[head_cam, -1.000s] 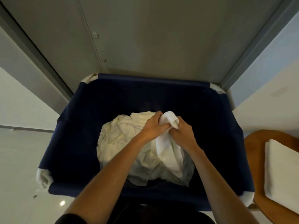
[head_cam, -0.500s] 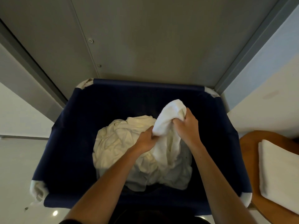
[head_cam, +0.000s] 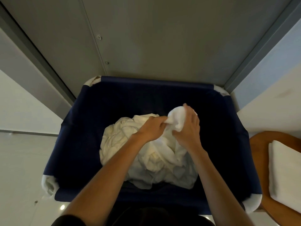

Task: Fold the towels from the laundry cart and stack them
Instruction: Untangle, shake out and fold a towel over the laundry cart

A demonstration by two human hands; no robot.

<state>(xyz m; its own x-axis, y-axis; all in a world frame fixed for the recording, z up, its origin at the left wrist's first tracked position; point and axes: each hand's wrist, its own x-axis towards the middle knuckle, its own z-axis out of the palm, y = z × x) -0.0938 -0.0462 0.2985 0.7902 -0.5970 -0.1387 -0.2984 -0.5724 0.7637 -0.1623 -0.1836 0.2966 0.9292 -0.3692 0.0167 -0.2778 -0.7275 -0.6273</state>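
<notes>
A person is leaning over a navy blue fabric laundry cart point(head_cam: 76, 144) with white padded corners and is reaching both bare forearms down into it. A heap of crumpled white towels point(head_cam: 120, 141) is lying on the bottom of the cart, filling the middle and leaving the dark cloth walls showing all round.

Both hands are working at the far right edge of the heap, close together. They are holding a bunched white cloth towel point(head_cam: 176, 117), which is rising in a rounded lump above the rest while its lower part is trailing down into the heap. The left hand point(head_cam: 151, 129) is pinching a fold of this towel between thumb and curled fingers, at the lump's left side. The right hand point(head_cam: 189, 132) is wrapping round the lump from the right, its fingers curving over the top of the cloth and its thumb pressing in underneath. The two hands are almost touching, with only the gathered cloth between them.

To the right of the cart, just beside its rim, a rounded brown wooden worktop point(head_cam: 259, 144) is carrying a folded white towel point(head_cam: 286, 170), which is lying flat with neat straight edges. Behind the cart a grey metal wall panel point(head_cam: 162, 38) with small round fasteners is standing upright. A pale glossy floor point(head_cam: 21, 176) is showing to the left of the cart.
</notes>
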